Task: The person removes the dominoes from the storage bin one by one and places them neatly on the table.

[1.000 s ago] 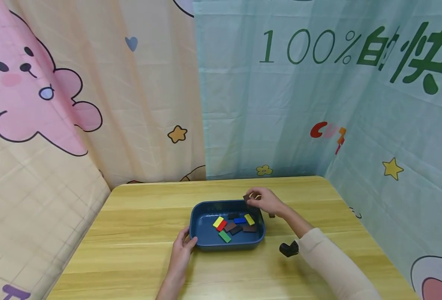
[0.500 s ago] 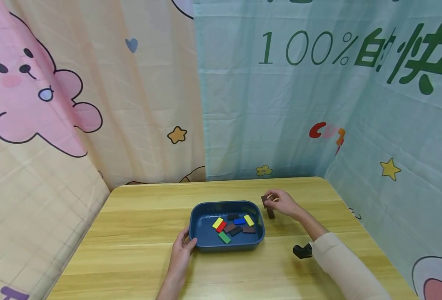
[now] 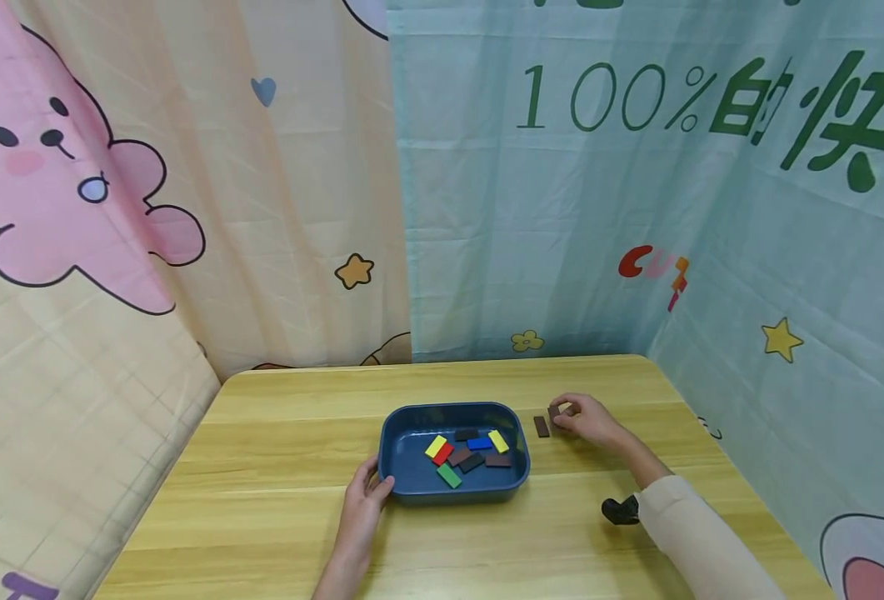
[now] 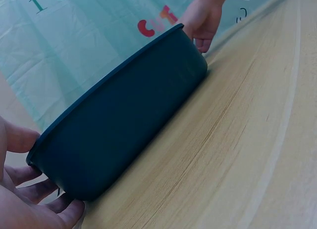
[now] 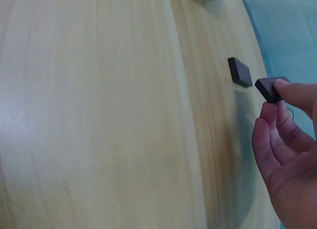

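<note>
On my feed, a dark brown block (image 5: 268, 88) is pinched between the thumb and fingertips of the right hand (image 3: 590, 421), right of the tray; I can't make out whether it touches the surface (image 3: 262, 467). Just beside it, a second brown block (image 3: 541, 427) lies flat. To the left I see the blue tray (image 3: 452, 497), its left end gripped by the left hand (image 3: 362, 497), thumb at the rim. Inside lie yellow, red, green, blue, brown and black blocks (image 3: 449, 476), a few touching. Printed curtains (image 3: 471, 250) hang behind the surface.
</note>
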Available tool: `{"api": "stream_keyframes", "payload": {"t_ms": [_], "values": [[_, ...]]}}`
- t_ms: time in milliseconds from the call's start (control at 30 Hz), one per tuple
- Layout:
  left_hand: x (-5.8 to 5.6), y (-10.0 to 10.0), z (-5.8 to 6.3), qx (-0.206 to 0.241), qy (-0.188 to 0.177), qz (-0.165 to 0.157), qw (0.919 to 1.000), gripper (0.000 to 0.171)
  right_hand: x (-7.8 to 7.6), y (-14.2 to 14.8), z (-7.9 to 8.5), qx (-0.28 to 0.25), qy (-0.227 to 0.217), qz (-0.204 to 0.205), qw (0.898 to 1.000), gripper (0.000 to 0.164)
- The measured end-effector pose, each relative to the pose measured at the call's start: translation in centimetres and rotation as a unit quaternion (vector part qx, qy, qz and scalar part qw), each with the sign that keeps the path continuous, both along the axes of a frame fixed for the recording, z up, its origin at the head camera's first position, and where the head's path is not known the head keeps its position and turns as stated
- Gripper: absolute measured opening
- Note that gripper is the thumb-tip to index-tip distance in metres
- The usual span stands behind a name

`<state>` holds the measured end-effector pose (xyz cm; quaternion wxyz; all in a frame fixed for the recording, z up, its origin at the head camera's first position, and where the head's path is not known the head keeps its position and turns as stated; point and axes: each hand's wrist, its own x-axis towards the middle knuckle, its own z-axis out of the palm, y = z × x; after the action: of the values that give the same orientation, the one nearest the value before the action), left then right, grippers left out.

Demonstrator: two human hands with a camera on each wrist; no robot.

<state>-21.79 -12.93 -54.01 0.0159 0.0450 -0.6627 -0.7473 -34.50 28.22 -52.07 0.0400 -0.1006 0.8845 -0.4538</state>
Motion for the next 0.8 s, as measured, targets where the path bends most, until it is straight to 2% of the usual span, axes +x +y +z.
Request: {"api": "stream_keyframes", "payload": {"t_ms": [333, 633, 800], "values": [[0.1, 0.0, 0.3, 0.000, 0.003, 0.000, 1.0000, 0.052, -0.1, 0.4, -1.1, 0.048, 0.007, -0.012, 0.999, 0.024], [0.0, 0.1, 0.3, 0.001, 0.004, -0.002, 1.0000, 0.052, -0.3, 0.9, -0.8, 0.113, 0.035, 0.005, 0.993, 0.026], [0.1, 0.1, 0.3, 0.003, 0.003, -0.003, 1.0000, 0.052, -0.4, 1.1, -0.6, 0.122, 0.035, 0.016, 0.992, 0.024]]}}
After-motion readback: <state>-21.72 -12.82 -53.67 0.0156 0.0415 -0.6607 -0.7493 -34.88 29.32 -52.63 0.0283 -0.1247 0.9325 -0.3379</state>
